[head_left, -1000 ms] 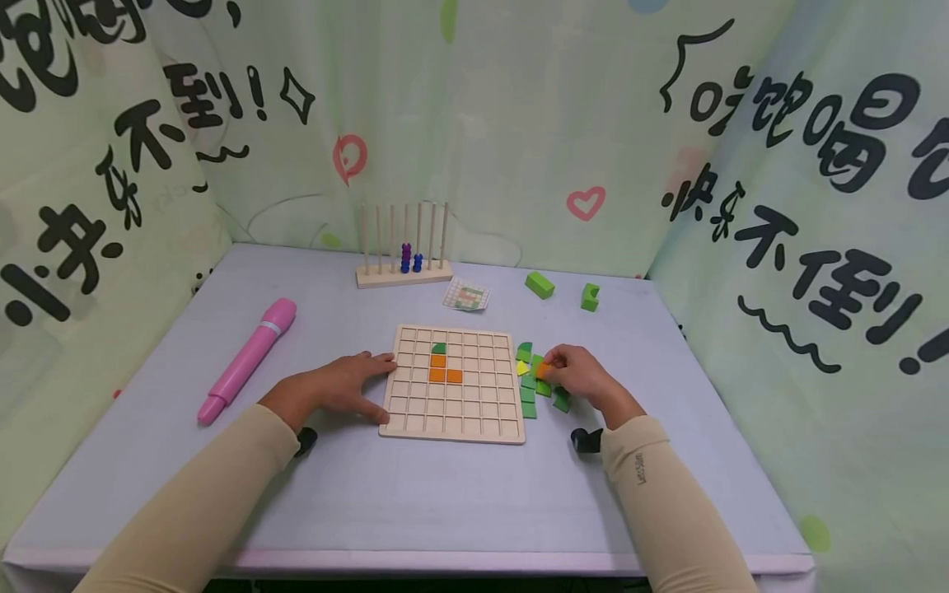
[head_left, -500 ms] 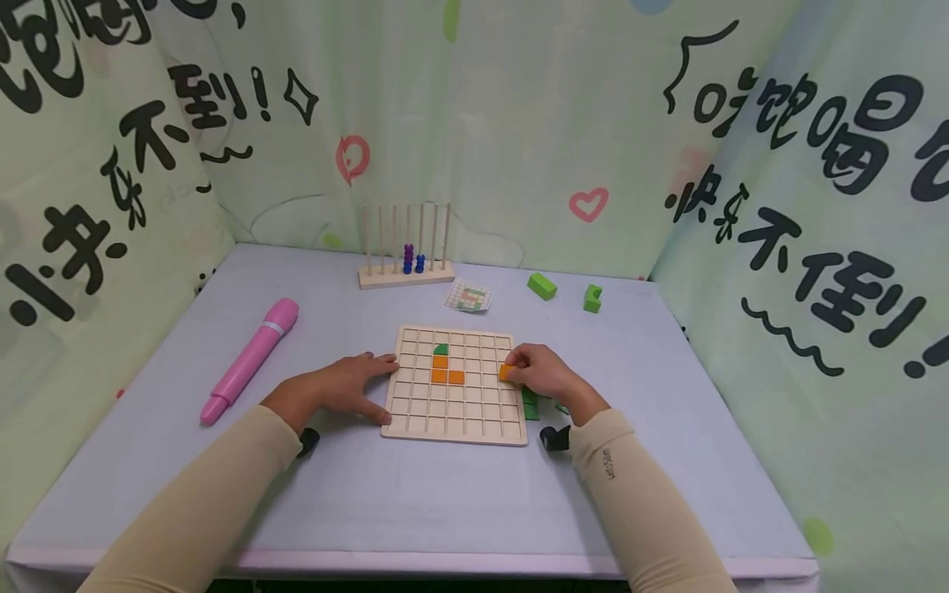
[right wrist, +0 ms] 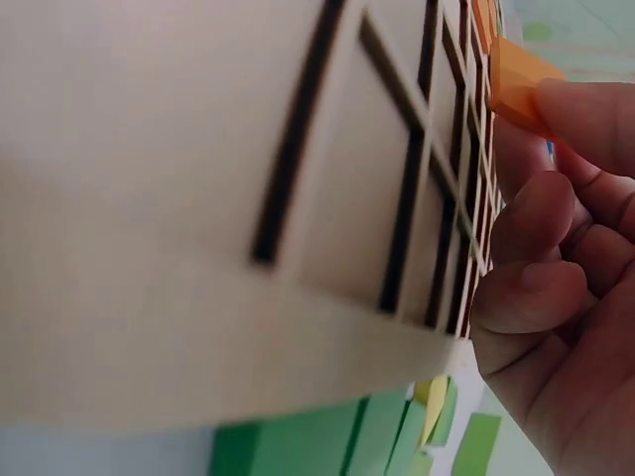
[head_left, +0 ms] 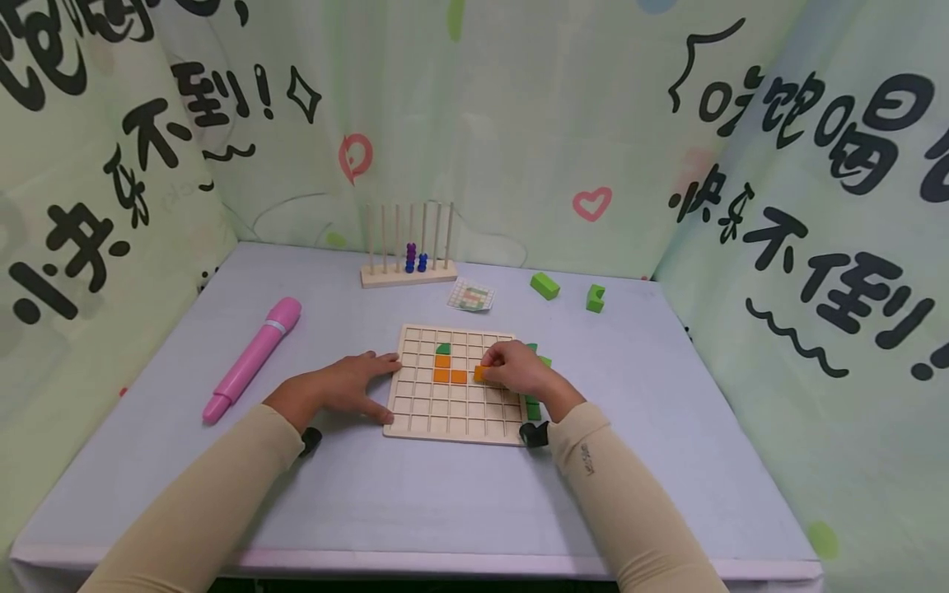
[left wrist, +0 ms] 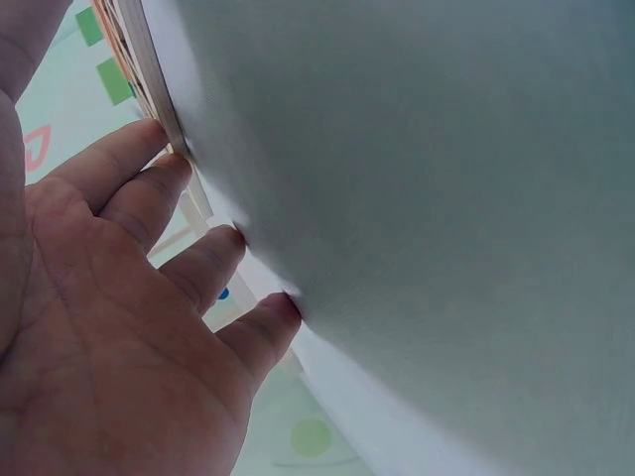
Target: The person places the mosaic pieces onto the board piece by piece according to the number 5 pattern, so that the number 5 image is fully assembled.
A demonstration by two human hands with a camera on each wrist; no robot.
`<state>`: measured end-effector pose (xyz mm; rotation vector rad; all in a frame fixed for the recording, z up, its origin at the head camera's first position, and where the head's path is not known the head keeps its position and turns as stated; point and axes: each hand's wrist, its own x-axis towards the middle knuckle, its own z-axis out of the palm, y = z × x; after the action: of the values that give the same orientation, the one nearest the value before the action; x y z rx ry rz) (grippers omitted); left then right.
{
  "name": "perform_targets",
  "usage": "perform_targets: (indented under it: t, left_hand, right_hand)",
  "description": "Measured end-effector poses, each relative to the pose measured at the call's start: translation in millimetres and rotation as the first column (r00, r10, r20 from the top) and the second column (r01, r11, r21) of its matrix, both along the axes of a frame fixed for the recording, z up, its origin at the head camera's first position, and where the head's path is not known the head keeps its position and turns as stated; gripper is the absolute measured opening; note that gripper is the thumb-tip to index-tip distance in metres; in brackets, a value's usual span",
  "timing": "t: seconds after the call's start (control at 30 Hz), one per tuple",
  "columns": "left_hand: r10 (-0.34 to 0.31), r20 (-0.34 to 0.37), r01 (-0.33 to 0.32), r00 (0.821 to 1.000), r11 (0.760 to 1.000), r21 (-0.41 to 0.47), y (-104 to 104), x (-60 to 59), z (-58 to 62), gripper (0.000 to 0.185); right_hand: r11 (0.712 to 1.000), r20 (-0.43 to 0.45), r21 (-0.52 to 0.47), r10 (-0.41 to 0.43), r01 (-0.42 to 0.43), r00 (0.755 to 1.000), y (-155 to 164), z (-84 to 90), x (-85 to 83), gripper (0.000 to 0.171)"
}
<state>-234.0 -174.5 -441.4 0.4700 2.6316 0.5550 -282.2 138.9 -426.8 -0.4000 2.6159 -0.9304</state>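
A wooden grid board [head_left: 454, 416] lies on the table, with three orange square tiles [head_left: 441, 375] and a green tile [head_left: 443, 349] with a curved side set in its cells. Over the right half of the board, my right hand [head_left: 522, 371] pinches another orange square tile [right wrist: 521, 87] between thumb and fingers. At the board's left edge rests my left hand [head_left: 341, 387], its fingers spread and fairly straight, thumb near the lower left corner. Green tiles [head_left: 533, 408] lie by the board's right edge, partly hidden by my right hand; a yellow tile [right wrist: 434, 405] shows among them in the right wrist view.
A pink microphone-shaped stick [head_left: 252, 362] lies at the left. Behind the board stand a wooden peg rack [head_left: 409, 276] with blue and purple beads and a small patterned card [head_left: 470, 296]. Two green blocks [head_left: 544, 286] sit at the back right. Printed curtains surround the table.
My right hand has carried the orange tile leftward from the loose tiles beside the board to above its right half. The left hand has stayed at the left edge.
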Motion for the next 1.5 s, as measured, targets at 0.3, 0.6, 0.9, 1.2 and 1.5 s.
perform_targets:
  t: [0.3, 0.6, 0.9, 1.2, 1.5]
  left_hand:
    - [0.003, 0.017, -0.003, 1.0, 1.0, 0.005, 0, -0.4, 0.9, 0.101]
    - [-0.016, -0.004, 0.016, 1.0, 1.0, -0.005, -1, -0.2, 0.8, 0.101]
    - [-0.014, -0.002, 0.014, 1.0, 1.0, -0.005, 0, -1.2, 0.5, 0.101]
    - [-0.03, -0.012, 0.03, 0.999, 1.0, -0.005, -2, -2.0, -0.3, 0.101]
    - [-0.026, -0.012, 0.026, 1.0, 1.0, -0.012, -1, -1.9, 0.7, 0.101]
  right_hand:
    - [0.995, -0.032, 0.094, 0.044, -0.041, 0.999, -10, 3.5, -0.1, 0.003]
    - [0.98, -0.048, 0.191, 0.064, -0.054, 0.997, -18, 2.9, -1.5, 0.004]
    - [0.959, -0.111, 0.278, 0.088, -0.054, 0.99, -24, 3.0, 0.9, 0.004]
    - [0.965, -0.114, 0.258, 0.084, -0.052, 0.99, -23, 2.1, 2.4, 0.005]
    - [0.99, -0.083, 0.135, 0.047, -0.036, 0.995, 3, 4.8, -1.4, 0.014]
